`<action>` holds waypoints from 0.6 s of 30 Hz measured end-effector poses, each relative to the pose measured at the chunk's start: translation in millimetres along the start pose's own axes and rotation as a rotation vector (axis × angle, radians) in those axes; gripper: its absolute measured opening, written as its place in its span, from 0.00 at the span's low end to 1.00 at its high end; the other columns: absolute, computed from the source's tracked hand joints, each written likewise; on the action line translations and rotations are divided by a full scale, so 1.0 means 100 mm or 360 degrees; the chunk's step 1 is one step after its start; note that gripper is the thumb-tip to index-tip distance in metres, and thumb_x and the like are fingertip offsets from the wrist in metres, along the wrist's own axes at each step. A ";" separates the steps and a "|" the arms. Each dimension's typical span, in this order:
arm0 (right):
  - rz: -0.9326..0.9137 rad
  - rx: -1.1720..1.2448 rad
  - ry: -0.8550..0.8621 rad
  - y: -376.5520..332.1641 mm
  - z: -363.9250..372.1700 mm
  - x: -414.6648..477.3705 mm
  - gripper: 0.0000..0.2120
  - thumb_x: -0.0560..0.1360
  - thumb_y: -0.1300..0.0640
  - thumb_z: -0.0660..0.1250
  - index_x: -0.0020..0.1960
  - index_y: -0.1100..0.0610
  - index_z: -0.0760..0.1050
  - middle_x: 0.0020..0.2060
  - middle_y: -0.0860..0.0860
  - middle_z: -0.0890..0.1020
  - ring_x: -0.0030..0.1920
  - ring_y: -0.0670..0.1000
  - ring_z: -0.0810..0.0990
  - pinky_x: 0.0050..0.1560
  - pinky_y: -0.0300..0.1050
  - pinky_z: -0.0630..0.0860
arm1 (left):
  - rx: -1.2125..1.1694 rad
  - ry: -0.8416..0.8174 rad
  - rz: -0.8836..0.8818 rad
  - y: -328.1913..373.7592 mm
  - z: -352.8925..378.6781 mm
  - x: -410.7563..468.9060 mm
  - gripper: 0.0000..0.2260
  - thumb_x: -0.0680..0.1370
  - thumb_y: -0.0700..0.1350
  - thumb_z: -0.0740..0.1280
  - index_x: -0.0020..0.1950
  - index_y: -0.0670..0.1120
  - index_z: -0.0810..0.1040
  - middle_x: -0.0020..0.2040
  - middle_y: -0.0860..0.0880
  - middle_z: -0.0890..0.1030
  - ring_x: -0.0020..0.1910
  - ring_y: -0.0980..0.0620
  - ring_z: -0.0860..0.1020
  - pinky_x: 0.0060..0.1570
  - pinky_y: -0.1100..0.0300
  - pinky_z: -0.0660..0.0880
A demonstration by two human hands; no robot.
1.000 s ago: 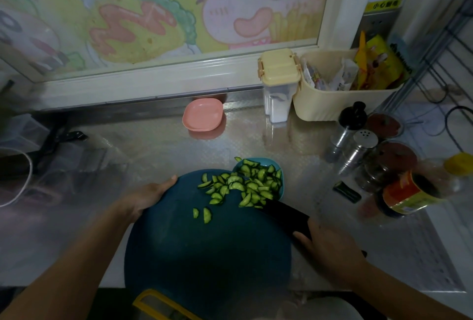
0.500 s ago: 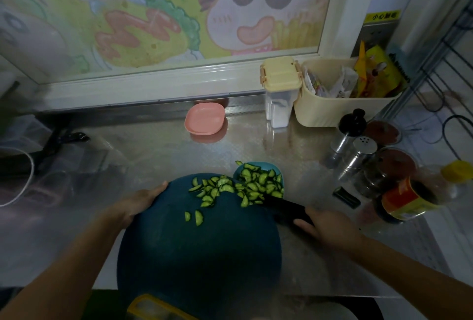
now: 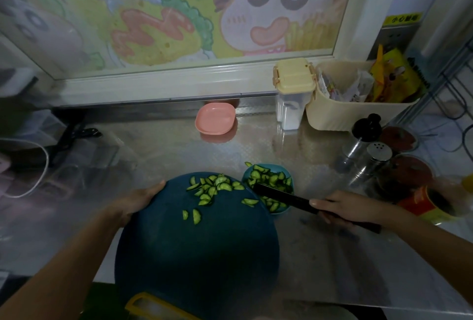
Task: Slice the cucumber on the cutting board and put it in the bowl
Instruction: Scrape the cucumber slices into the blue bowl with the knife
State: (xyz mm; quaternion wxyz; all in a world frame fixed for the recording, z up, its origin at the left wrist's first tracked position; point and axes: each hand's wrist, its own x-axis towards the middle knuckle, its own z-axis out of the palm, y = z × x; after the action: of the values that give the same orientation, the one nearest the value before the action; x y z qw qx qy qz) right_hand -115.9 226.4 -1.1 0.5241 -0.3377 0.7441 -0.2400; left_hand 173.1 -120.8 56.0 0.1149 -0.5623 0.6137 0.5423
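Scraping: my right fingers (image 3: 318,203) grip the knife (image 3: 281,198) at the bowl (image 3: 271,169), left fingers (image 3: 152,188) hold the cutting board (image 3: 199,255); remaining slices (image 3: 216,186) need sweeping in.

Countertop (image 3: 320,250): embossed metal sheet, glossy and reflective. Cutting board (image 3: 194,250): matt dark teal, plastic in appearance; pink dish (image 3: 215,118) and cream basket (image 3: 358,112): smooth plastic. Shaker (image 3: 378,152) carries a shiny perforated metal cap.

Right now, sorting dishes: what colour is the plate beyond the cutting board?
The plate is pink; head view.
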 end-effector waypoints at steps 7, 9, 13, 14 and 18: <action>0.0220 0.0195 -0.0176 -0.06 -0.06 0.12 0.29 0.77 0.36 0.54 0.39 0.59 0.80 0.22 0.50 0.71 0.22 0.48 0.69 0.26 0.39 0.67 | -0.0067 -0.0028 -0.0031 -0.05 -0.11 -0.01 0.22 0.78 0.57 0.60 0.57 0.40 0.79 0.52 0.40 0.82 0.53 0.42 0.80 0.58 0.47 0.74; 0.0265 0.0180 -0.0196 -0.06 -0.04 0.18 0.30 0.78 0.37 0.53 0.41 0.60 0.81 0.23 0.51 0.72 0.23 0.48 0.70 0.27 0.38 0.68 | -0.0060 -0.0006 -0.0021 -0.05 -0.11 0.01 0.22 0.78 0.57 0.60 0.56 0.40 0.79 0.51 0.40 0.83 0.52 0.42 0.80 0.58 0.48 0.74; 0.0305 0.0189 -0.0192 0.02 0.05 0.29 0.31 0.77 0.37 0.54 0.39 0.62 0.81 0.23 0.53 0.72 0.23 0.49 0.71 0.27 0.39 0.69 | -0.0089 -0.0022 -0.0005 -0.04 -0.04 0.02 0.19 0.79 0.55 0.59 0.52 0.41 0.79 0.46 0.42 0.84 0.47 0.45 0.81 0.47 0.55 0.76; 0.0313 0.0195 -0.0166 0.05 0.07 0.30 0.31 0.77 0.37 0.55 0.37 0.61 0.80 0.23 0.53 0.73 0.22 0.49 0.71 0.27 0.39 0.69 | -0.0089 -0.0025 -0.0007 -0.02 -0.02 0.02 0.18 0.80 0.55 0.59 0.51 0.41 0.79 0.44 0.43 0.84 0.44 0.47 0.82 0.44 0.56 0.76; 0.0292 0.0239 -0.0055 0.18 0.05 0.24 0.28 0.76 0.38 0.58 0.32 0.60 0.76 0.23 0.54 0.74 0.22 0.50 0.71 0.25 0.40 0.68 | -0.0107 -0.0059 -0.0041 0.02 0.00 0.06 0.19 0.80 0.55 0.58 0.51 0.40 0.79 0.44 0.42 0.84 0.45 0.44 0.81 0.43 0.55 0.76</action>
State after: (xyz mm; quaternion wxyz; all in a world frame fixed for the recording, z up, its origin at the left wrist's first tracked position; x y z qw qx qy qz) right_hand -121.4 220.3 -30.8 0.5804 -0.2320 0.7427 -0.2402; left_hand 169.8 -124.9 52.7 0.1144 -0.5635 0.5856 0.5713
